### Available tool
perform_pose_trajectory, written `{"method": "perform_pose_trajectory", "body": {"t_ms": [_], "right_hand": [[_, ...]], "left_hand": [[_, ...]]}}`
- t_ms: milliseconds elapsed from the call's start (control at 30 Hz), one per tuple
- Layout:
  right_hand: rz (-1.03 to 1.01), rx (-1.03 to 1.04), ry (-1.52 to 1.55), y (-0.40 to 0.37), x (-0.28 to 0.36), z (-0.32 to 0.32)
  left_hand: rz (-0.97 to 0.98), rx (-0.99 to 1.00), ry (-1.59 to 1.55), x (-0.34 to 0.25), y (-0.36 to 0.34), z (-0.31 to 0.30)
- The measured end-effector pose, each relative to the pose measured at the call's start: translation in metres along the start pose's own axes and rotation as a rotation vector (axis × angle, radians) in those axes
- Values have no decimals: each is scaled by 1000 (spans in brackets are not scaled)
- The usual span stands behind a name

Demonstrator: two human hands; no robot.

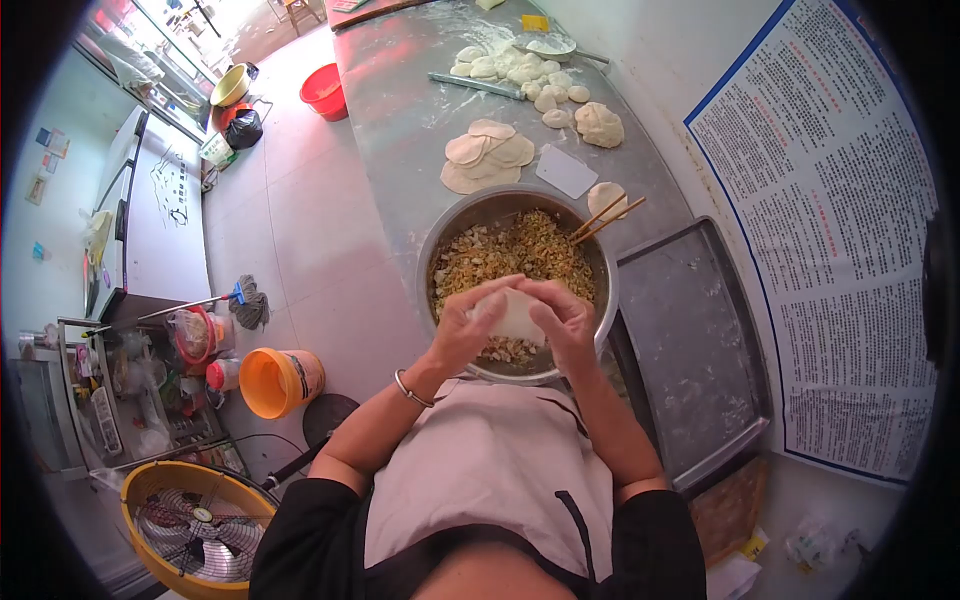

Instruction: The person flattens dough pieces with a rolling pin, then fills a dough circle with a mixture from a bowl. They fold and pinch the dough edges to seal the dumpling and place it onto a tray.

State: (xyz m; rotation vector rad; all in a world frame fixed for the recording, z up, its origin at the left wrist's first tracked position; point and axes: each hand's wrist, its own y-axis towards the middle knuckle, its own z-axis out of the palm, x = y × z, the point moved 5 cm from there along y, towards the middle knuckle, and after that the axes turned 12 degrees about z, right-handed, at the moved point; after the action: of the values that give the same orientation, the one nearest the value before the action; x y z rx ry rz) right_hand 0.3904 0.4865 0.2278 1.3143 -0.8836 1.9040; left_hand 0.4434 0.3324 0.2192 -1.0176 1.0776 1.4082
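Observation:
Over the near part of a steel bowl (604,270), a thin round dough wrapper (515,318) is held between my two hands. My left hand (465,325) grips its left edge, thumb lying across the dough. On the opposite edge, my right hand (563,322) has its fingers curled round it, and the fingertips of both hands almost meet at the top. Chopped filling (478,258) fills much of the bowl beneath. A pair of chopsticks (608,218) leans on the bowl's right rim. Behind the bowl lies a stack of flat wrappers (487,160).
Past the bowl are a white scraper (566,170), a single wrapper (607,200), a dough lump (599,124) and several floured dough pieces (520,68). A dark tray (700,350) sits at right, against the wall. Buckets (270,385) and a fan (200,525) stand at left.

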Motion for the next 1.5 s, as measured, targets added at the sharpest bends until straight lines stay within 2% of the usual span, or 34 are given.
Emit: {"method": "perform_pose_trajectory", "body": {"t_ms": [100, 133, 200, 300, 400, 500, 600, 900, 1000, 1100, 1200, 1300, 1333, 1433, 1500], "right_hand": [[-211, -147, -154, -1, 19, 14], [-241, -160, -177, -2, 19, 17], [-141, -76, -156, 0, 7, 21], [187, 30, -199, -4, 7, 16], [172, 34, -252, -6, -1, 6], [18, -114, -404, -5, 0, 4], [-294, -245, -624, -4, 2, 0], [-431, -347, -836, -17, -7, -32], [-321, -367, -843, -19, -14, -51], [-204, -353, -916, -16, -20, -84], [167, -228, -174, -18, -55, -126], [200, -306, 86, -22, -67, -175], [163, -357, 168, -20, -71, -196], [88, -661, -544, -6, -71, -252], [70, -710, -709, 11, -83, -263]], "left_hand": [[-41, -85, -525, -11, 6, 6], [-62, -106, -541, -10, 7, 8], [-101, -146, -571, -8, 10, 13], [64, -61, -357, 1, 12, 12], [158, -10, -18, -1, 11, 16], [187, -131, 290, 5, 10, 22], [254, -172, 447, 6, 12, 35], [381, -132, 499, 34, 22, 67], [305, -100, 513, 45, 29, 79], [126, 14, 386, 69, 51, 93], [-42, -14, 154, 84, 72, 110], [50, 136, 320, 81, 88, 105], [51, 78, 326, 79, 91, 99], [-37, -71, 264, 71, 93, 71], [-47, -147, 289, 80, 89, 47]]}}
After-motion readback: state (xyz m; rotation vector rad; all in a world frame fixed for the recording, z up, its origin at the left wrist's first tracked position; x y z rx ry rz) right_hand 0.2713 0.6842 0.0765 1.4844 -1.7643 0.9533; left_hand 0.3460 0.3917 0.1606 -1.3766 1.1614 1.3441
